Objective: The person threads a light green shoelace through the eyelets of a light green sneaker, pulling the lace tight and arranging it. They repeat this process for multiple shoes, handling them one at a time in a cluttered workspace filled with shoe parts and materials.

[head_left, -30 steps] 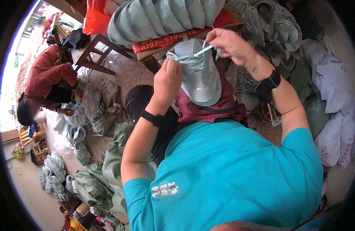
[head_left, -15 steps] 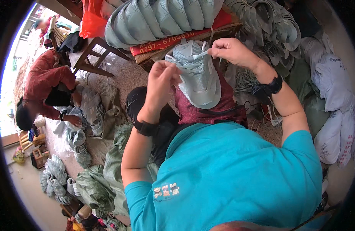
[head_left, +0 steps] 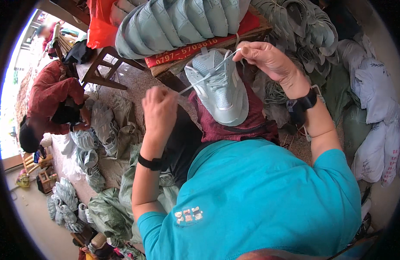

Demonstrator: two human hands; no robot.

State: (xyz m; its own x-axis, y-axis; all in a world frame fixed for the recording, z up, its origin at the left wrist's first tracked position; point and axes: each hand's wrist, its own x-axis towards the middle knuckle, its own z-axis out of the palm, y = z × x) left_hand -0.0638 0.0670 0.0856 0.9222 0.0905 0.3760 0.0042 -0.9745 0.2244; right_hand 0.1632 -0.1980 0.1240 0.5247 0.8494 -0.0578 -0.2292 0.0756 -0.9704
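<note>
A pale grey-green shoe upper (head_left: 226,102) lies on the dark red cloth (head_left: 262,115) over my lap, its toe toward me and its tongue away. A light shoelace (head_left: 199,82) runs through its eyelets, with both ends drawn out to the sides. My left hand (head_left: 160,110) is closed around one lace end, left of the shoe upper and apart from it. My right hand (head_left: 265,58) pinches the other end above the upper's right collar. The left fingertips are partly hidden behind the hand.
Nested shoe uppers (head_left: 178,28) rest on a wooden bench (head_left: 167,68) ahead of me. More uppers (head_left: 297,28) hang in bunches at the right, near white sacks (head_left: 373,95). A wooden stool (head_left: 106,69) stands at the left. Beyond it, a person in red (head_left: 52,95) bends over shoe uppers.
My left hand has moved left and toward me, pulling its lace end out long. The right hand has shifted slightly, still pinching its end. The person at the left has brought their hands together.
</note>
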